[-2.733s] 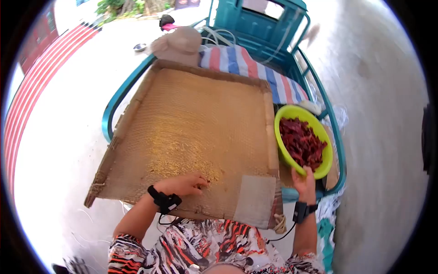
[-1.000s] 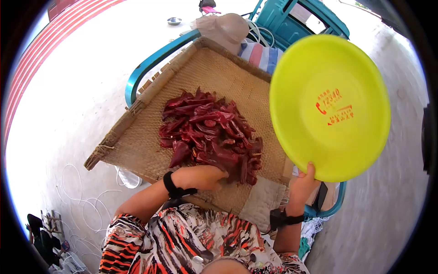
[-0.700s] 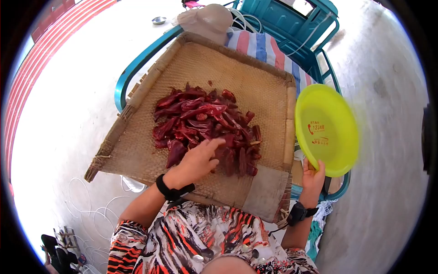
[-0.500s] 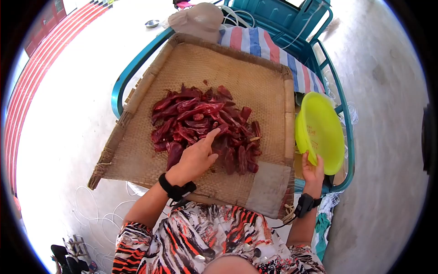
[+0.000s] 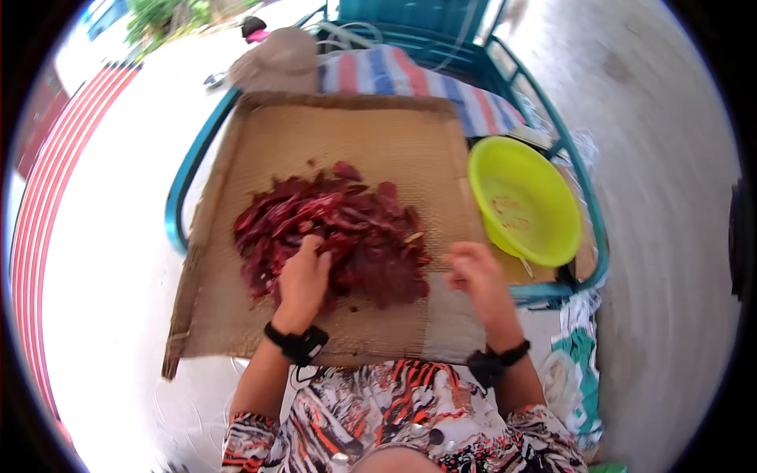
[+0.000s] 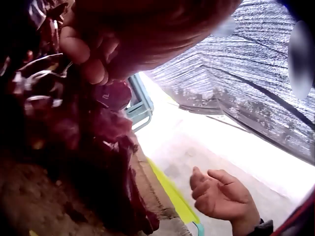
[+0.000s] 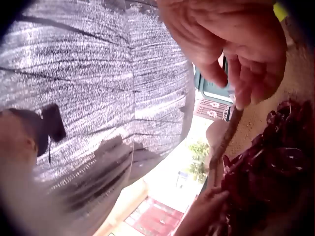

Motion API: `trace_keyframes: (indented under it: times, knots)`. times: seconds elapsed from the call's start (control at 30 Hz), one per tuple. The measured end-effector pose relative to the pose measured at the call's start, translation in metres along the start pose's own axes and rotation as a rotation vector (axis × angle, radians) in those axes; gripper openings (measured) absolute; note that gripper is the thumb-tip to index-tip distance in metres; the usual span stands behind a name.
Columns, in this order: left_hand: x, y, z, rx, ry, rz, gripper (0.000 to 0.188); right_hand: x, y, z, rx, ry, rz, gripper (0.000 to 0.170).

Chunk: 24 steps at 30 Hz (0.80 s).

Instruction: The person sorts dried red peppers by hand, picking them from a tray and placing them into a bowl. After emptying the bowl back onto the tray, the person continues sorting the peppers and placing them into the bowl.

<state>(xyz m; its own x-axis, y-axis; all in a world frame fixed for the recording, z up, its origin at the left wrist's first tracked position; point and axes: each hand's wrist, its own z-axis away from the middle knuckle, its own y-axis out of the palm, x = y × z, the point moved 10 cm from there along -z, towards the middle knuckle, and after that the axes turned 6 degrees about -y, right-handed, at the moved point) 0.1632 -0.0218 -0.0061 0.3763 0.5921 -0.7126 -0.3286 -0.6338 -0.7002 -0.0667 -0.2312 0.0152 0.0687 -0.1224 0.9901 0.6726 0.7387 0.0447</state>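
A broad heap of dried red chilies [image 5: 355, 217] lies on the woven tray [image 5: 355, 130]. My left hand [image 5: 303, 285] reaches into the near left of this heap, its fingers bent. In the left wrist view the fingertips [image 6: 74, 49] are right at the chilies [image 6: 47, 105]. Over the tray's right edge hovers my right hand [image 5: 479, 280], blurred, holding nothing. Its fingers [image 7: 266, 78] hang loosely bent in the right wrist view, with the chilies below. A yellow-green basin [image 5: 552, 185] with red print inside stands just beyond that hand, without chilies in it.
Teal cart rails [image 5: 572, 158] run around the tray and basin. At the back lie a striped cloth [image 5: 418, 75] and a bulky tan bundle [image 5: 280, 59]. A grey patch [image 5: 449, 315] covers the tray's near right corner. Green and white material [image 5: 579, 370] lies at lower right.
The chilies passed from the basin onto the tray. My right hand then set the basin back at the right, let go and moved left. My left hand now works farther left in the heap.
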Motion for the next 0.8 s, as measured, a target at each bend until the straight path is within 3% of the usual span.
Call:
trace_keyframes:
  times: [0.07, 0.13, 0.23, 0.33, 0.43, 0.53, 0.6, 0.67, 0.73, 0.8]
  knots:
    - [-0.020, -0.011, 0.006, 0.003, 0.060, 0.060, 0.016, -0.019, 0.041, -0.008, 0.228, 0.066, 0.007, 0.034]
    - [-0.050, -0.017, 0.018, 0.085, 0.127, 0.069, 0.014, -0.024, 0.071, -0.009, 0.262, 0.017, -0.012, 0.034]
    - [-0.064, -0.004, 0.032, 0.248, 0.132, 0.125, 0.013, -0.004, 0.096, -0.010, 0.303, -0.244, 0.180, 0.039]
    - [-0.060, 0.009, 0.036, 0.315, 0.168, 0.150, 0.012, -0.024, 0.114, -0.010, 0.527, -0.007, -0.015, 0.033]
    - [-0.045, 0.021, 0.036, 0.357, 0.167, 0.213, 0.017, -0.043, 0.109, -0.014, 0.520, -0.009, -0.038, 0.027]
    - [-0.045, 0.018, 0.039, 0.333, 0.161, 0.278, 0.023, -0.041, 0.076, -0.017, 0.380, 0.045, -0.069, 0.025]
    - [-0.047, 0.012, 0.036, 0.328, 0.200, 0.242, 0.025, -0.026, 0.036, -0.026, 0.167, -0.034, -0.138, 0.024]
    - [-0.045, 0.015, 0.032, 0.350, 0.234, 0.222, 0.024, -0.004, -0.012, -0.030, -0.088, -0.151, -0.340, 0.024]
    - [-0.041, 0.022, 0.027, 0.386, 0.210, 0.256, 0.023, -0.013, -0.059, -0.040, -0.269, -0.247, -0.757, 0.023]
    - [-0.038, 0.031, 0.022, 0.434, 0.180, 0.293, 0.024, -0.011, -0.064, -0.032, -0.283, -0.201, -0.635, 0.024]
